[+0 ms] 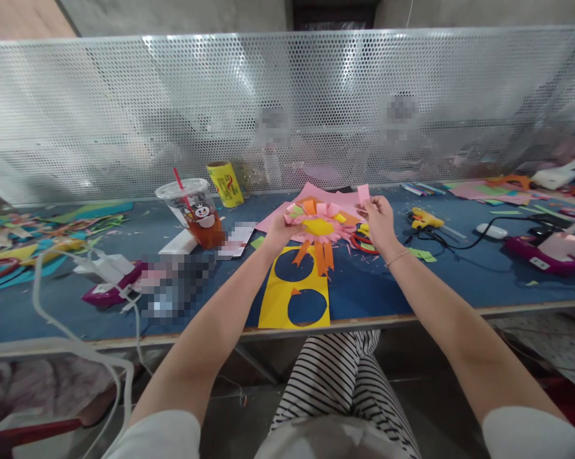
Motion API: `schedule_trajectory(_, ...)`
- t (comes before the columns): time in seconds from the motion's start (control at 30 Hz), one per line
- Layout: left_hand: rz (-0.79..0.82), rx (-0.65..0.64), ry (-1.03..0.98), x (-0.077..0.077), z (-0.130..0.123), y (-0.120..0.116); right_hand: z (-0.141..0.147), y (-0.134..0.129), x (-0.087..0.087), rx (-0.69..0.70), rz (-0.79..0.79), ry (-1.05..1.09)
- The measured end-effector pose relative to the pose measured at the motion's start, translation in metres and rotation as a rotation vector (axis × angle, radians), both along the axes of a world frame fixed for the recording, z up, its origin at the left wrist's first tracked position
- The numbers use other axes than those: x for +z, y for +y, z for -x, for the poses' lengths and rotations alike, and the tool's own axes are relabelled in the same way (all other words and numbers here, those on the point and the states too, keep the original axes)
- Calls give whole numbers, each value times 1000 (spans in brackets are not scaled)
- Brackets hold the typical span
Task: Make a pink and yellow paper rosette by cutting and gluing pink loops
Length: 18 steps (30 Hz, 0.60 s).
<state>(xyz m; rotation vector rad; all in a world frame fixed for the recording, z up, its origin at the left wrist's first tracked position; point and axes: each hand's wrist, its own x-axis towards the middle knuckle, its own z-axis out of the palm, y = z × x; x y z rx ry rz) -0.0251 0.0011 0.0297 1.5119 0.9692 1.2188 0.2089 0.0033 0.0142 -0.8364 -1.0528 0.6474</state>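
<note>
My left hand (282, 231) grips the left edge of a paper flower (317, 227), which has a yellow centre, pink and orange looped petals and orange strips hanging below. Between the fingertips of my right hand (379, 220) is a pink paper strip (363, 193), held upright to the right of the flower. Beneath the flower lies a yellow paper sheet (272, 298) with two round holes cut out. Red-handled scissors (361, 243) rest close by my right hand, partly hidden. Pink paper sheets (311, 191) lie behind the flower.
To the left stand a lidded drink cup (199, 217) with a red straw and a yellow roll (226, 185). A yellow glue gun (424, 218) and a purple power strip (540, 254) with cables lie right. A perforated metal screen (196, 108) bounds the table's back; people sit beyond.
</note>
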Motion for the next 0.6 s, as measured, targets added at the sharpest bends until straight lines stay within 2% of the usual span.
schedule_trajectory(0.1, -268, 104, 149, 7, 4, -6, -13, -6, 9, -129, -91, -136)
schedule_trajectory(0.27, -740, 263, 466, 11, 14, -10, -31, -23, 22, -367, -371, -661)
schedule_trajectory(0.33, -892, 319, 500, 7, 17, -6, -32, -26, 23, -400, -456, -776)
schedule_trajectory(0.47, -1130, 372, 474, -1, 18, 3, -24, -26, 17, -413, -525, -879)
schedule_trajectory(0.6, -1198, 373, 501, -2, 17, 6, -14, -26, 13, -352, -578, -1058)
